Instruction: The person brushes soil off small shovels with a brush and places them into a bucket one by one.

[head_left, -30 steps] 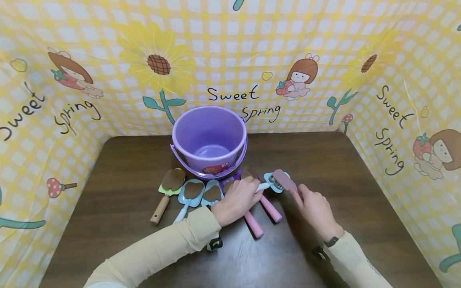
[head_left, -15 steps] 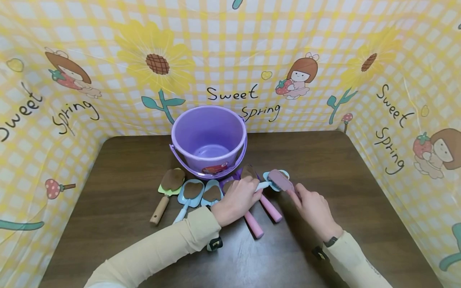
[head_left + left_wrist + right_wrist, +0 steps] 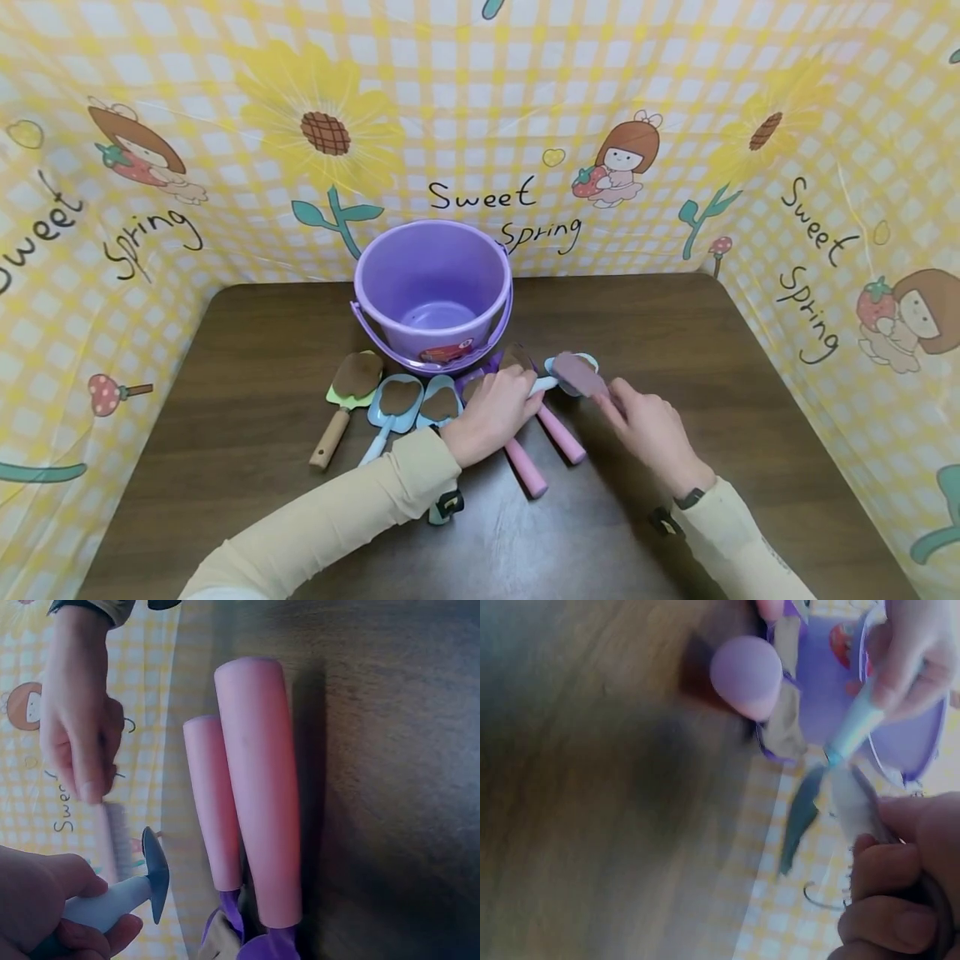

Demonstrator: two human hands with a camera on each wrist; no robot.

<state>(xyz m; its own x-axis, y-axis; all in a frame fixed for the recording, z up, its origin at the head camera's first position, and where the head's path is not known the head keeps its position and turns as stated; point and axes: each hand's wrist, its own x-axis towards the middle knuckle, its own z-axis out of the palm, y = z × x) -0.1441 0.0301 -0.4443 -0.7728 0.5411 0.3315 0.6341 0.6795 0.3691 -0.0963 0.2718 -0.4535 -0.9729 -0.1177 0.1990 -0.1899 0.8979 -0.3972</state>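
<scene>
My left hand (image 3: 495, 412) grips the light blue handle (image 3: 112, 904) of a small toy shovel, holding its blue blade (image 3: 593, 363) out to the right. My right hand (image 3: 656, 429) grips a mauve brush (image 3: 576, 373), with the thumb along its back. The brush lies over the shovel's blade and covers most of it; bristles show on its side in the left wrist view. Whether it presses on the blade cannot be told. Beneath my left hand lie two shovels with purple blades and pink handles (image 3: 561, 435), partly hidden.
A purple bucket (image 3: 408, 342) stands behind the shovels, its handle lowered to the front. To the left lie a green shovel with a wooden handle (image 3: 330, 437) and two blue shovels (image 3: 372, 417). Brown patches cover their blades. Patterned cloth (image 3: 480, 100) walls the table (image 3: 637, 317).
The brush has shifted slightly left along the blue blade and tilted, so its bristles no longer show in the head view. My left hand keeps its grip, almost still.
</scene>
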